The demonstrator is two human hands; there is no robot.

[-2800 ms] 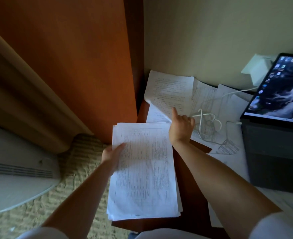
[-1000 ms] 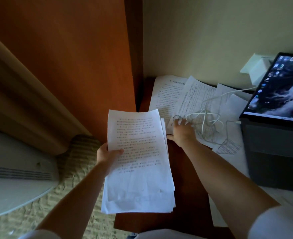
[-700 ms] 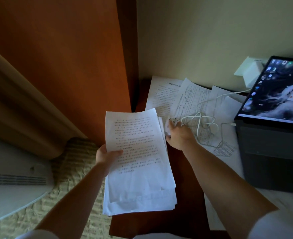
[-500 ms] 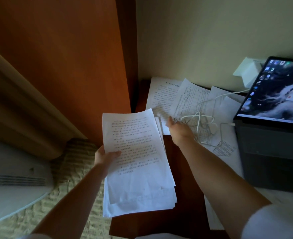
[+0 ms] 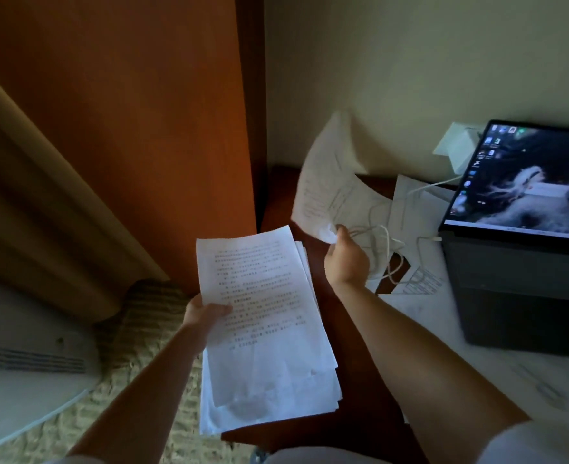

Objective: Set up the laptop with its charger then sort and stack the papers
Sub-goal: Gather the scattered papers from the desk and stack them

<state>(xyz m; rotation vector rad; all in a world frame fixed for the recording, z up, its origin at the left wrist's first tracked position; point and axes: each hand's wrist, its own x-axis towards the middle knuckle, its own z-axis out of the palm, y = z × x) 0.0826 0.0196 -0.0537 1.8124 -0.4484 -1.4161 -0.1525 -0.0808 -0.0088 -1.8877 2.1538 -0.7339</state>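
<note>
White paper stack [image 5: 263,329] gripped at its left edge by left hand [image 5: 206,313] | right hand [image 5: 345,259] pinches a lifted loose sheet [image 5: 326,182] by its corner | laptop [image 5: 521,236] open on desk [image 5: 360,390], white charger cable [image 5: 382,249] over scattered papers [image 5: 413,212] beside it

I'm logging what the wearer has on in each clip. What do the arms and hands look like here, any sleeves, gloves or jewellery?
Both forearms are bare. The left hand and right hand wear no gloves, and no watch or ring shows. A pale short sleeve covers the right upper arm; a sliver of pale fabric edges the left.
</note>
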